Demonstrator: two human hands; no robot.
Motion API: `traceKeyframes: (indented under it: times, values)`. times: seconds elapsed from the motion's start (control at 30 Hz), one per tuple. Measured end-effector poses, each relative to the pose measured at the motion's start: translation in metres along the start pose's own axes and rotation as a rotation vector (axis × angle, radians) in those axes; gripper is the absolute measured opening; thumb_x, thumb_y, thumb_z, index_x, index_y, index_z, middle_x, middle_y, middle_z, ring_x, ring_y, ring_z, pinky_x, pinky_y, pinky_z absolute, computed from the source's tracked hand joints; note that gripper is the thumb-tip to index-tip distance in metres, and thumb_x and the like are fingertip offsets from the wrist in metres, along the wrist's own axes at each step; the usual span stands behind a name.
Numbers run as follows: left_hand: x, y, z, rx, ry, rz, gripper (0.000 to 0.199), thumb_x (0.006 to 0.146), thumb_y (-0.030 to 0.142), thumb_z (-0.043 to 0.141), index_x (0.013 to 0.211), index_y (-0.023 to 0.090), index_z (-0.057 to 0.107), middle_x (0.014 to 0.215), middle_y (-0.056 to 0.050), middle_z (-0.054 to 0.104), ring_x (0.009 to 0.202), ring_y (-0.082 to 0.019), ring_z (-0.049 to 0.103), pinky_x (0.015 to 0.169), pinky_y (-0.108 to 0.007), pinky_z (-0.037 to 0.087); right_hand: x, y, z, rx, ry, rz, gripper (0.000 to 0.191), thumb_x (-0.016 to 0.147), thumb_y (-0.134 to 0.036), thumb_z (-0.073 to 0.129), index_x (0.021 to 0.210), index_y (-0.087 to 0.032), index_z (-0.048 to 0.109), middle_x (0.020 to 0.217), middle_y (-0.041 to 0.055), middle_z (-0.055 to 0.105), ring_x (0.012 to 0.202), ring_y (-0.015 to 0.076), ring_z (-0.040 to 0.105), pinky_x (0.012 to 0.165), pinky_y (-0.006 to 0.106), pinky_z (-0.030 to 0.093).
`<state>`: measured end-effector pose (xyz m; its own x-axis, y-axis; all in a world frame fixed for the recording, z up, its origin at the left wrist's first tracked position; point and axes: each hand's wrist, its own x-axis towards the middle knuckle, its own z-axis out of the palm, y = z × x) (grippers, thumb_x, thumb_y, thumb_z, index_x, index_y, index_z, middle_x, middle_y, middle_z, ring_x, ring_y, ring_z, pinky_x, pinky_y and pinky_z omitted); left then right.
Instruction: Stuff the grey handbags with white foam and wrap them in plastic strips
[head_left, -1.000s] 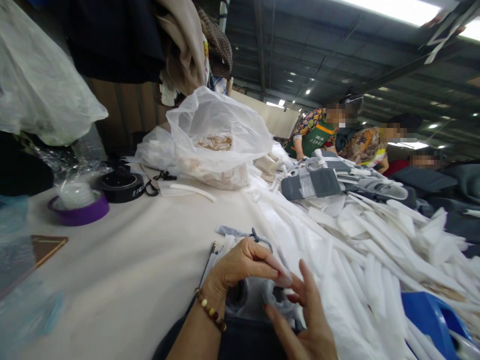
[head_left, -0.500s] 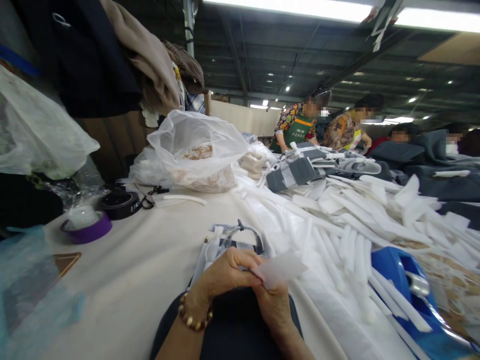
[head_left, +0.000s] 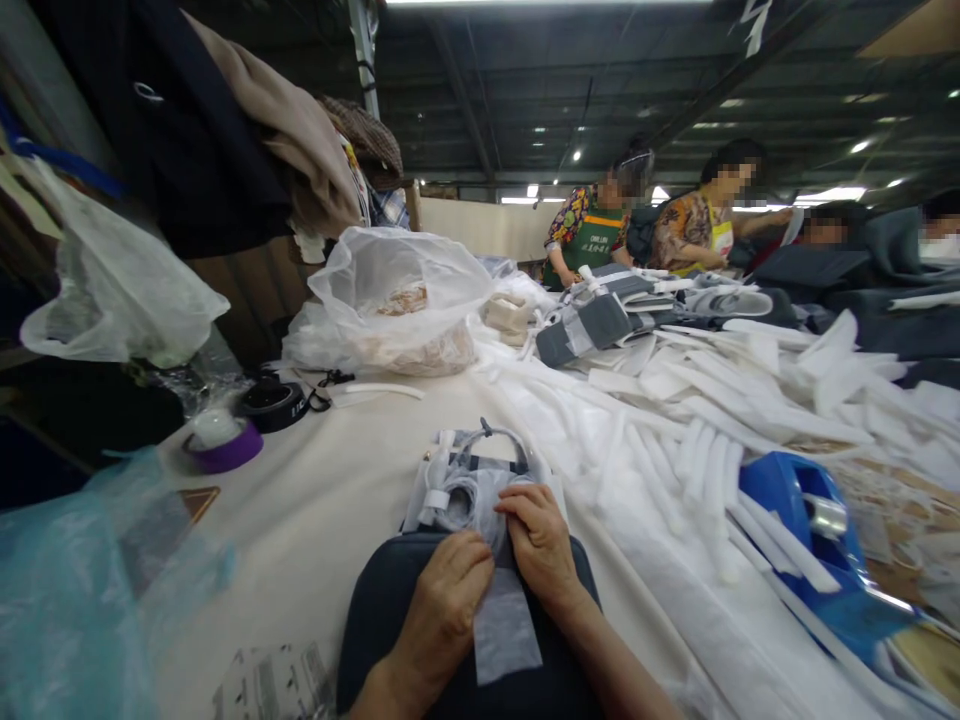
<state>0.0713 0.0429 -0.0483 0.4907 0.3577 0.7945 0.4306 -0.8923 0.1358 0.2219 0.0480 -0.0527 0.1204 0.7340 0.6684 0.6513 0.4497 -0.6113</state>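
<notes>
A dark navy handbag (head_left: 382,590) lies flat in front of me, its handle (head_left: 499,432) wrapped in pale covering and pointing away. Over the middle of the bag runs a thin translucent sheet (head_left: 507,630), its near end lying loose on the dark surface. My left hand (head_left: 450,595) is closed at the sheet's left edge, fingertips pressed together. On the other side, my right hand (head_left: 544,545) has its curled fingers on the upper part of the sheet, beside a coiled, wrapped strap (head_left: 457,500). The fingertips' exact grip is partly hidden.
To the right are white strips (head_left: 705,490) and a blue tape dispenser (head_left: 795,530). A clear plastic bag (head_left: 405,290), purple tape roll (head_left: 225,448) and black tape roll (head_left: 274,402) sit at left. Two co-workers (head_left: 589,240) stand beyond a pile of wrapped bags (head_left: 585,330).
The translucent sheet, held up between both hands before, now lies down on the handbag. My hands have moved apart onto it, and the view has shifted slightly.
</notes>
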Motion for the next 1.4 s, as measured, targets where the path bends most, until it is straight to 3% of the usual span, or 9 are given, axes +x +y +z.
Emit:
traceKeyframes:
  times: [0.33,0.53,0.63,0.77,0.9,1.17,1.4]
  values:
    - [-0.02,-0.007,-0.009,0.135,-0.139,0.182,0.029,0.092,0.01,0.036,0.093,0.009,0.064,0.097,-0.011,0.07,0.102,-0.02,0.063,0.087,-0.034,0.057,0.002,-0.005,-0.004,-0.007,-0.021,0.013,0.025,0.081,-0.008,0.047,0.076,-0.022,0.068,0.084,0.0045,0.068,0.084,0.0195,0.058,0.077,0.034,0.05]
    - [-0.027,-0.008,-0.018,0.144,-0.235,0.224,0.032,0.092,0.009,0.033,0.107,0.006,0.061,0.109,-0.013,0.067,0.111,-0.022,0.058,0.09,-0.034,0.055,-0.029,-0.006,-0.034,-0.172,0.025,0.113,0.022,0.083,-0.019,0.051,0.099,-0.022,0.065,0.107,0.0085,0.063,0.101,0.0231,0.056,0.089,0.042,0.046]
    - [-0.029,-0.008,-0.02,0.131,-0.241,0.217,0.033,0.091,0.007,0.032,0.108,0.005,0.06,0.11,-0.014,0.066,0.112,-0.022,0.058,0.091,-0.035,0.055,-0.043,-0.006,-0.047,-0.321,0.03,0.189,0.023,0.087,-0.028,0.048,0.105,-0.021,0.061,0.105,0.0089,0.064,0.098,0.0236,0.057,0.086,0.042,0.047]
    - [-0.027,-0.007,-0.02,0.102,-0.233,0.18,0.032,0.091,0.008,0.033,0.108,0.007,0.061,0.111,-0.013,0.066,0.113,-0.021,0.057,0.093,-0.034,0.053,-0.041,-0.008,-0.042,-0.496,-0.042,0.162,0.022,0.092,-0.029,0.039,0.092,-0.018,0.058,0.086,0.0084,0.065,0.081,0.0224,0.058,0.074,0.036,0.046]
    - [-0.025,-0.006,-0.02,0.054,-0.202,0.153,0.029,0.092,0.01,0.036,0.105,0.008,0.062,0.107,-0.011,0.067,0.11,-0.02,0.058,0.091,-0.032,0.054,-0.037,-0.007,-0.03,-0.722,-0.012,0.117,0.029,0.095,-0.03,0.033,0.076,-0.019,0.053,0.069,0.0061,0.057,0.067,0.0207,0.053,0.063,0.032,0.04]
    - [-0.019,-0.005,-0.02,0.006,-0.238,0.106,0.028,0.092,0.013,0.037,0.101,0.011,0.063,0.107,-0.012,0.067,0.109,-0.021,0.058,0.09,-0.037,0.053,-0.049,-0.004,-0.029,-0.777,-0.01,0.114,0.03,0.096,-0.031,0.033,0.075,-0.02,0.053,0.067,0.0038,0.054,0.065,0.0196,0.05,0.062,0.03,0.036]
    - [-0.021,-0.008,-0.019,0.018,-0.284,0.232,0.029,0.092,0.011,0.035,0.105,0.009,0.061,0.112,-0.014,0.065,0.117,-0.022,0.053,0.092,-0.038,0.051,-0.059,-0.009,-0.029,-0.838,0.089,0.165,0.033,0.096,-0.034,0.032,0.073,-0.021,0.052,0.066,0.0043,0.055,0.065,0.0195,0.05,0.061,0.03,0.035]
